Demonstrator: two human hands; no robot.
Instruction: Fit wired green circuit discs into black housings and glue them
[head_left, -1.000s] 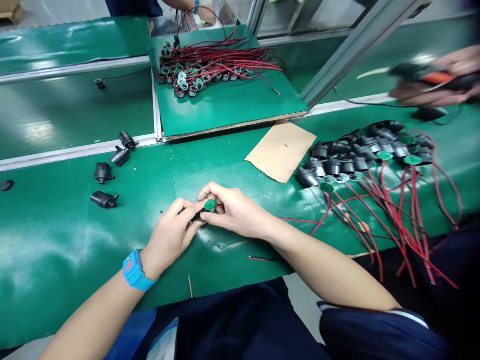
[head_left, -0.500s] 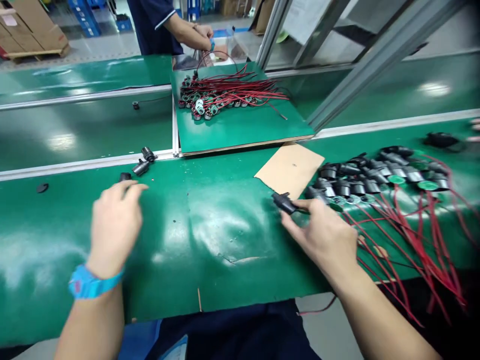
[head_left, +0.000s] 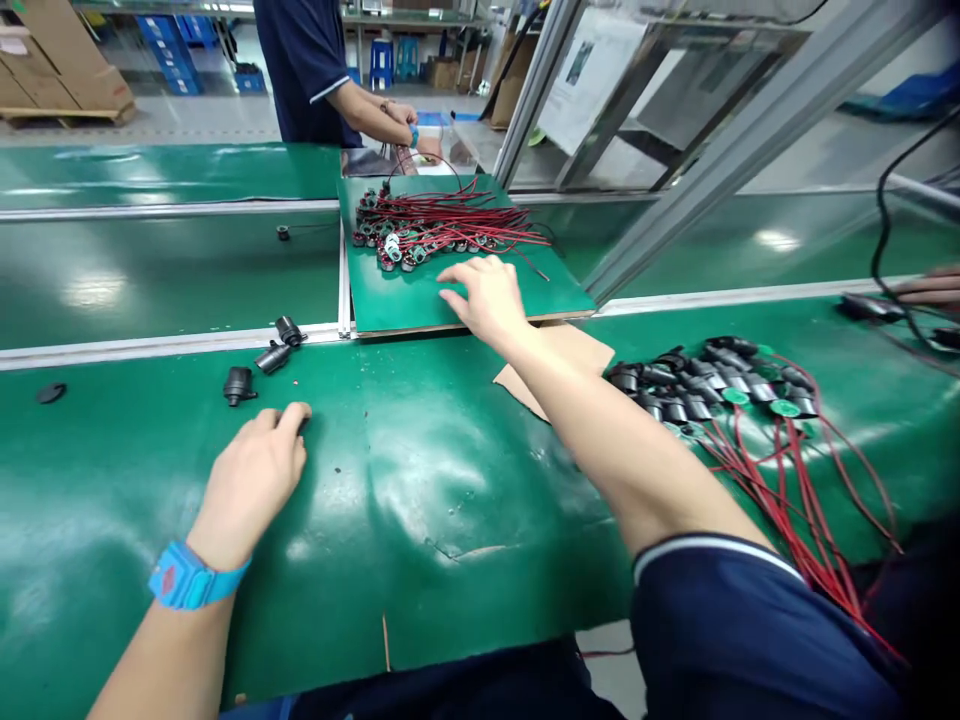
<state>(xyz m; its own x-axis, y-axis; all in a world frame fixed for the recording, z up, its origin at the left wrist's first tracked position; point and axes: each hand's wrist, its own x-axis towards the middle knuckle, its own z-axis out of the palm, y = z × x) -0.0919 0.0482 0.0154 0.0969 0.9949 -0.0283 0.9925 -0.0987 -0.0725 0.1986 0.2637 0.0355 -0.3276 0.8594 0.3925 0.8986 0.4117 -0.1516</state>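
My left hand (head_left: 259,470) is closed over the bench, with the edge of a small black part showing at its fingertips; most of that part is hidden. Just beyond it stands a black plastic housing (head_left: 238,385), and two more black housings (head_left: 274,357) lie touching each other near the metal rail. My right hand (head_left: 491,300) reaches forward over the raised green board (head_left: 420,308), thumb and fingers apart, holding nothing. In front of its fingers is a pile of small round components with red wires (head_left: 457,225).
Many black housings with red wires (head_left: 697,385) lie on the right of the bench. A cardboard piece (head_left: 574,350) sits under my right forearm. A black disc (head_left: 52,393) lies at left. A slanted metal post (head_left: 675,170) rises behind. A co-worker's hands (head_left: 409,125) work beyond; another hand (head_left: 934,290) shows at right.
My right hand has let go of a black housing and moved forward and left over the raised board. My left hand has drawn back slightly from the standing housing.
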